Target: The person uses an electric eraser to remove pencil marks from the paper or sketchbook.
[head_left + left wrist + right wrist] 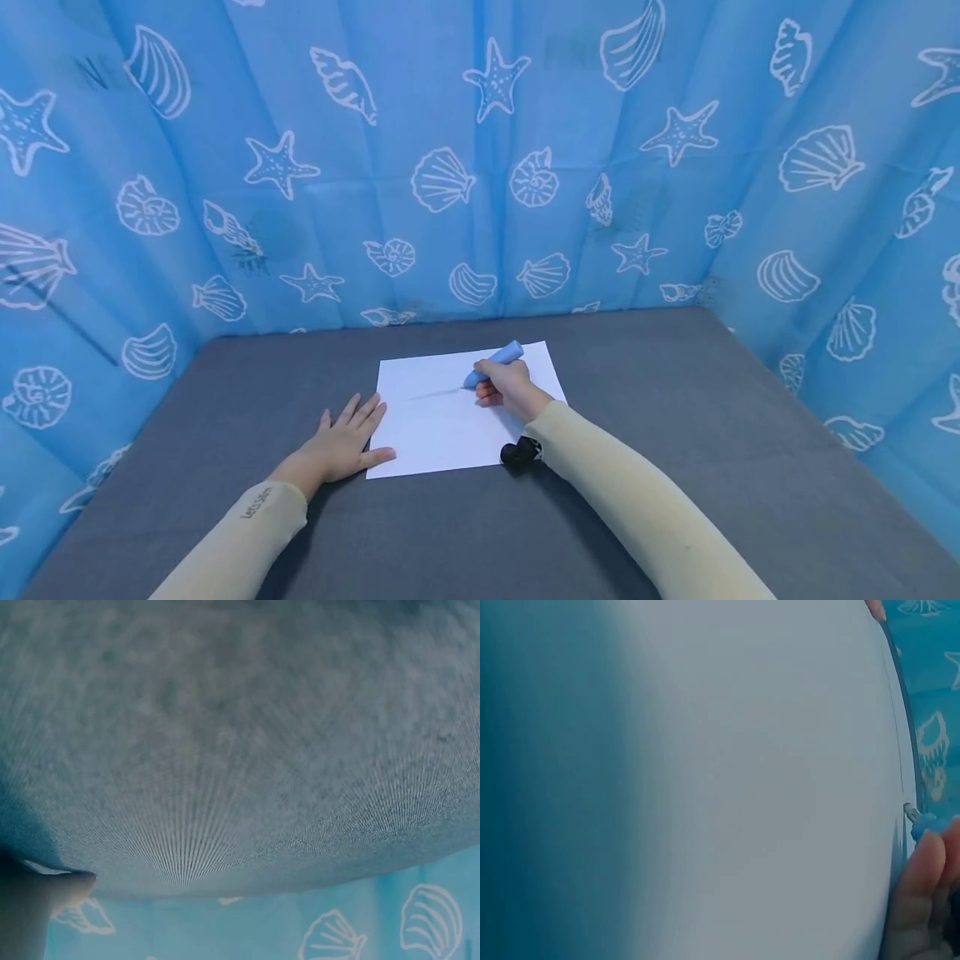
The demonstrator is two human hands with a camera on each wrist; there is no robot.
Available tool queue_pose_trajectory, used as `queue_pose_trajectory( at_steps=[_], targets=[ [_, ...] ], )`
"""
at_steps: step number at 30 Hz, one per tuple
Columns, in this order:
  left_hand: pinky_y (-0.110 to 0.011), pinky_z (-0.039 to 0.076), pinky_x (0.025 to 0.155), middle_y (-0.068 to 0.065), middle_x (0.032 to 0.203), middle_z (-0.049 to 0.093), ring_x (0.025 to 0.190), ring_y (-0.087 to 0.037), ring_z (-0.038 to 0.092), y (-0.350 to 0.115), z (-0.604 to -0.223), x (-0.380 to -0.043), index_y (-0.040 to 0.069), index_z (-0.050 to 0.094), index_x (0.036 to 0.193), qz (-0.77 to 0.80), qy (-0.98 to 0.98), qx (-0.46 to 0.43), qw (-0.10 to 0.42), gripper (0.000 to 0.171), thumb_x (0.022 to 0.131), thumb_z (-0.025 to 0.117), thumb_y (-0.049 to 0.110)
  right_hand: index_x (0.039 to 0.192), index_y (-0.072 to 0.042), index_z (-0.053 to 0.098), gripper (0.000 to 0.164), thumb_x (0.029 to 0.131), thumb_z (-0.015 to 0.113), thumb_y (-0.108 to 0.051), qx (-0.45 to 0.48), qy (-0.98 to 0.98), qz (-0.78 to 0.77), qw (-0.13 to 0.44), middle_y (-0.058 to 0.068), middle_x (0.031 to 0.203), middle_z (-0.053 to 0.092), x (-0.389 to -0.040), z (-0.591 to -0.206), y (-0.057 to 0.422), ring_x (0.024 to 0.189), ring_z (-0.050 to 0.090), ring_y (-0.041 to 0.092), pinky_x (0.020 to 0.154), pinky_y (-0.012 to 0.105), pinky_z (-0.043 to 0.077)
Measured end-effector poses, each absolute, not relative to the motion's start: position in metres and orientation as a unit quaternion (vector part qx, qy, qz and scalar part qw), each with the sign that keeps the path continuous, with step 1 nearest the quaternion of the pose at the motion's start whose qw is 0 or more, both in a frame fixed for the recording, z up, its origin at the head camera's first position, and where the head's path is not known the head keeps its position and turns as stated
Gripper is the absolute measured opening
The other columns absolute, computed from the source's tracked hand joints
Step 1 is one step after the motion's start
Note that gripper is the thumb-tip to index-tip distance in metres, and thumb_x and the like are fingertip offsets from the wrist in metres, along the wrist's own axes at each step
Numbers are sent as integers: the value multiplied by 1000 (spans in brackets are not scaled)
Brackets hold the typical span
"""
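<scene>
A white sheet of paper (442, 437) lies on the grey cloth. My right hand (510, 387) grips a thick light-blue pen (495, 362), which slants with its tip down at the paper. The pen's narrow tip also shows beside the fingertips (922, 862) in the right wrist view. A thin faint line (431, 394) runs leftward from the tip across the sheet. With fingers spread, my left hand (341, 442) rests at the paper's left edge, thumb on the sheet. Only part of that hand, dark at the lower left corner, appears in the left wrist view.
A grey cloth (420, 533) covers the table. Blue curtains (450, 242) with white shells and starfish stand behind and along both sides. A small black device (520, 452) sits under the right wrist, over the paper's lower right corner.
</scene>
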State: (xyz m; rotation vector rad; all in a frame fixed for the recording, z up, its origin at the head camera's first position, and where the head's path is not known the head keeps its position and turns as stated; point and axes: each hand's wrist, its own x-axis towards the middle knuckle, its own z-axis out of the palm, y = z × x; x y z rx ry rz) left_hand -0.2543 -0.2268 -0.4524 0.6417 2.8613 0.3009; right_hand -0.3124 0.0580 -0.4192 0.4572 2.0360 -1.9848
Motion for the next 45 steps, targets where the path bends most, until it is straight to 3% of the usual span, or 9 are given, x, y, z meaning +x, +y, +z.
queue_pose_trajectory(
  at_steps=[11,21,28,39,45],
  targets=[
    [-73,1,104,-15,161,12,146,-43,3,-224,-452,-251,5,21,155,112,965,223,83,95,90,42,71,86,2,62,31,95,64,-28,151,670,-710,155,6,63,58,-313,-418,68,52,56,11,51,24,52],
    [-73,-1,104,-17,161,12,145,-44,2,-222,-437,-246,4,20,154,119,963,214,108,92,92,46,66,88,3,62,21,91,65,-18,167,673,-707,140,7,63,60,-315,-416,64,50,58,11,49,24,52],
    [-72,-1,106,-14,162,9,146,-41,0,-225,-448,-253,7,18,156,110,965,213,106,97,89,41,74,85,4,61,18,90,64,-14,165,673,-711,121,7,59,59,-314,-417,60,47,57,10,47,23,51],
    [-72,-3,105,-17,161,9,145,-44,0,-221,-437,-247,4,18,155,119,961,220,116,96,91,42,70,86,5,62,20,91,64,-15,159,689,-699,110,6,57,59,-314,-419,58,45,56,10,47,23,51],
    [-71,-1,106,-12,162,7,146,-40,-1,-224,-446,-253,9,16,156,102,966,210,114,96,90,39,74,85,4,62,20,91,65,-15,153,692,-695,123,6,57,59,-315,-419,57,45,56,10,47,23,51]
  ],
)
